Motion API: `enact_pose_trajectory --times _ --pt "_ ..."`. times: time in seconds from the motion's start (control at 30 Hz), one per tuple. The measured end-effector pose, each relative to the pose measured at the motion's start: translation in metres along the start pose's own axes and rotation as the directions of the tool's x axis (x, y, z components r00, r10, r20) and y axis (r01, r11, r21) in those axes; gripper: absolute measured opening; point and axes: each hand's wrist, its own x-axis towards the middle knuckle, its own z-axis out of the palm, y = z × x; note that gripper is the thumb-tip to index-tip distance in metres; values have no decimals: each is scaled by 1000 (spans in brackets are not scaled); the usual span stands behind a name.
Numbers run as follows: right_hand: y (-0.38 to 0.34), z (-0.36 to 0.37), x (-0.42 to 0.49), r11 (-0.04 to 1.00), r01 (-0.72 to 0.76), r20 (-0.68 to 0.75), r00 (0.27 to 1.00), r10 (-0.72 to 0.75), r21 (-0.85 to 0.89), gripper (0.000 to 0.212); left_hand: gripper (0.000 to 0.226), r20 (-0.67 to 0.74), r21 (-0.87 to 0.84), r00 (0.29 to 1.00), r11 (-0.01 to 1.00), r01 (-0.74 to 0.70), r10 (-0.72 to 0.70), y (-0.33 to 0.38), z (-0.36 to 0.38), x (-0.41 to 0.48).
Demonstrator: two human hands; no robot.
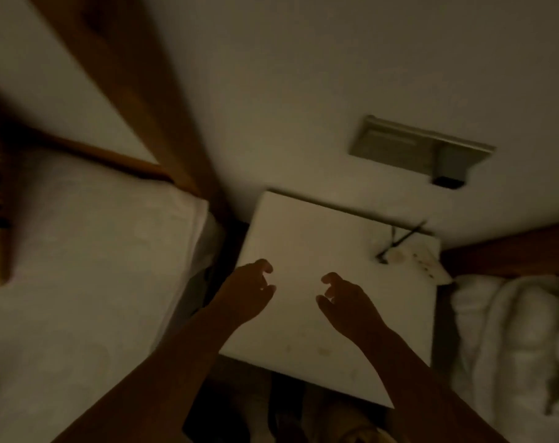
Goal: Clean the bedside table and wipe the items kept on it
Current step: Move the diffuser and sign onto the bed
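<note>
The room is dim. A white square bedside table (307, 238) stands against the wall between two beds. Over its near half hover my left hand (246, 292) and my right hand (345, 302), side by side, fingers curled and apart, holding nothing. At the table's far right corner lies a white power strip (422, 265) with a dark cable (399, 241) running up to the wall. A few faint marks show on the tabletop near its front edge.
A bed with white sheets (80, 282) and a wooden headboard (128, 75) lies on the left. Rumpled white bedding (511, 346) is on the right. A grey wall panel (422, 148) is mounted above the table. Dark floor lies below the table's front edge.
</note>
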Motion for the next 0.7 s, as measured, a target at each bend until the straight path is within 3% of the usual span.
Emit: enact_pose_trajectory --times 0.23,0.4,0.7 --pt "88 -49 -14 991 -105 -142 983 117 89 36 49 83 55 990 992 -117 112 89 60 59" --pt "124 -75 -10 979 -135 -332 926 180 155 41 63 135 97 974 976 -194 180 122 85 100" --pt "165 -103 28 990 -132 -420 897 141 50 46 70 96 -25 965 970 -243 245 151 122 154"
